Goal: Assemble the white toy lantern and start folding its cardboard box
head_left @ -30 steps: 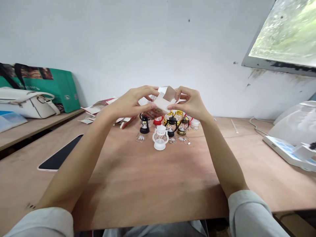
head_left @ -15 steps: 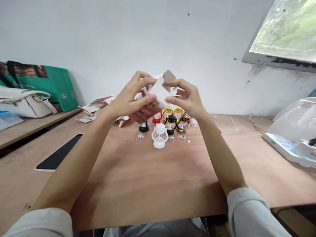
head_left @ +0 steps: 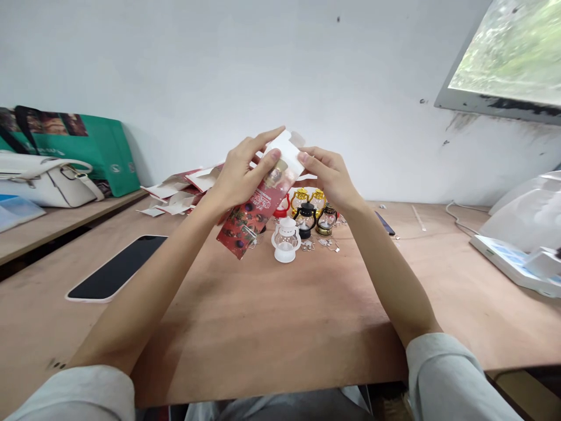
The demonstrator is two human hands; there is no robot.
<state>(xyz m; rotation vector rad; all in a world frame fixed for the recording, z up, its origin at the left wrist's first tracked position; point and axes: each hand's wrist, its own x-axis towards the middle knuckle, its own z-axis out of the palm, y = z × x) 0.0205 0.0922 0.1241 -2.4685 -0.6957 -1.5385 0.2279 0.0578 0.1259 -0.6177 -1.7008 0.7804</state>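
Observation:
A red printed cardboard box (head_left: 258, 213) with white flaps at its upper end is held tilted above the table. My left hand (head_left: 245, 169) is wrapped round its left side, thumb on the front near the top. My right hand (head_left: 331, 172) pinches the right edge near the flaps, its lower fingers partly hidden. Below stands a small white lantern (head_left: 286, 241), upright on the table. Just behind it are a black lantern (head_left: 305, 219), a bronze-coloured lantern (head_left: 326, 220) and gold lanterns (head_left: 300, 200). A red lantern (head_left: 283, 206) is partly covered by the box.
Flat and folded cartons (head_left: 175, 196) are heaped at the back left. A phone (head_left: 116, 269) lies left of my left forearm. A white handbag (head_left: 37, 178) and a green bag (head_left: 107, 152) stand on the left ledge. A power strip (head_left: 515, 266) sits at the right.
The box has turned so that its printed front faces me and its lower end hangs down to the left. Both hands keep hold of it, and the fingers have shifted around the flaps.

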